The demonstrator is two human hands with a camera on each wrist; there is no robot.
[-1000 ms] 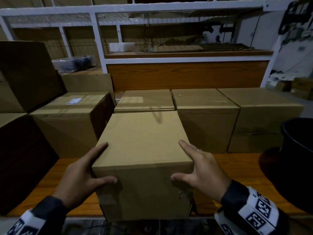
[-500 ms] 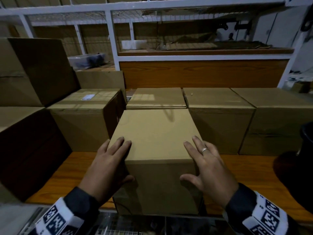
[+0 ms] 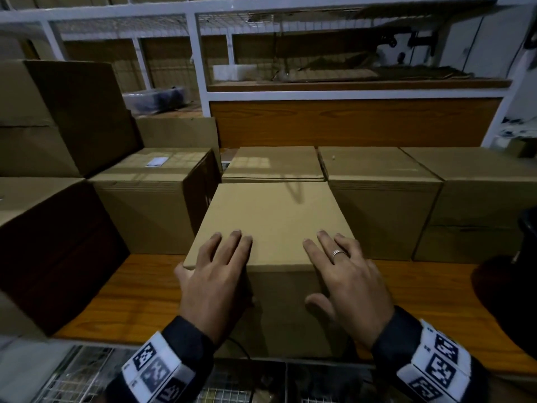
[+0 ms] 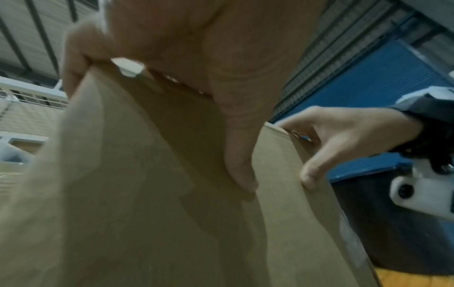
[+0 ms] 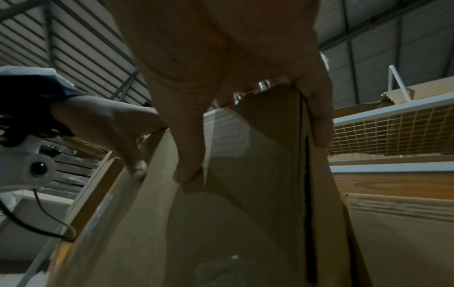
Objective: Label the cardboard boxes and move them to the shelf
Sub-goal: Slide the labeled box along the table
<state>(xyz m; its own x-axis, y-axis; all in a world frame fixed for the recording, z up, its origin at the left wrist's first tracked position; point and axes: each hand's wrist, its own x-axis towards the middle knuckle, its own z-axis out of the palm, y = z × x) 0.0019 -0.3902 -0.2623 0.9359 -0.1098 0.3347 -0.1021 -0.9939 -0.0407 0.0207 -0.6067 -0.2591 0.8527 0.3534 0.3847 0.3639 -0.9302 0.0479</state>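
Observation:
A plain cardboard box (image 3: 273, 216) stands on the wooden shelf board (image 3: 136, 298), its far edge against the row of boxes behind. My left hand (image 3: 218, 274) lies flat on the box's top near the front left corner, fingers straight. My right hand (image 3: 345, 274), wearing a ring, lies flat on the top near the front right corner. Both thumbs reach down the front face. In the left wrist view the thumb (image 4: 240, 155) presses on the cardboard (image 4: 147, 194). The right wrist view shows the same on the box front (image 5: 245, 194). No label shows on this box.
Three boxes (image 3: 377, 193) stand in a row behind. At the left a box with a white label (image 3: 157, 161) stands beside a dark box (image 3: 43, 242) and a taller stack. A black round object (image 3: 517, 286) sits at the right. The white frame upright (image 3: 200, 68) carries an upper shelf.
Both hands have moved from the box's side edges up onto its top near the front edge. The view has come closer to the box.

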